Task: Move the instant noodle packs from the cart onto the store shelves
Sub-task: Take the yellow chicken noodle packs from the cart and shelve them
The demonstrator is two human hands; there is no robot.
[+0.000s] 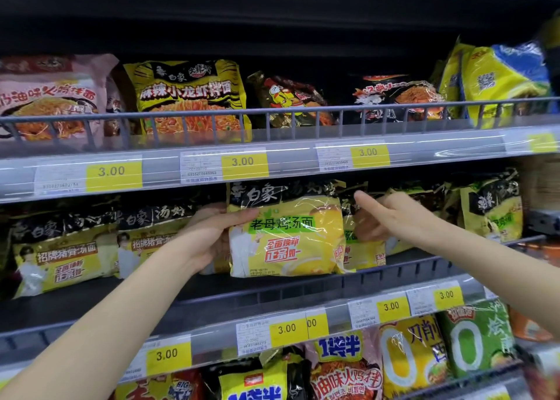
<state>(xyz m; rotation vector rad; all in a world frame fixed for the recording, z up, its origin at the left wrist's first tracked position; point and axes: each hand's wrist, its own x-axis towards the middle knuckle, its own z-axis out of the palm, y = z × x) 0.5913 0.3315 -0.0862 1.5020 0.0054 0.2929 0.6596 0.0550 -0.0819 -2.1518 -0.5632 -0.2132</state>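
Yellow noodle pack (286, 233) upright on middle shelf (272, 290)

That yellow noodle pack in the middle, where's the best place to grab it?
Probably by a side edge, coming from the front. The yellow pack stands upright facing out, flat and wide, so its left edge is free; the left hand already grips there. The right hand reaches toward its neighbours on the right.

One head-worn wide-angle view faces the grey metal store shelves (303, 139) squarely from close in, tilted slightly upward, both forearms reaching in from the bottom edge.
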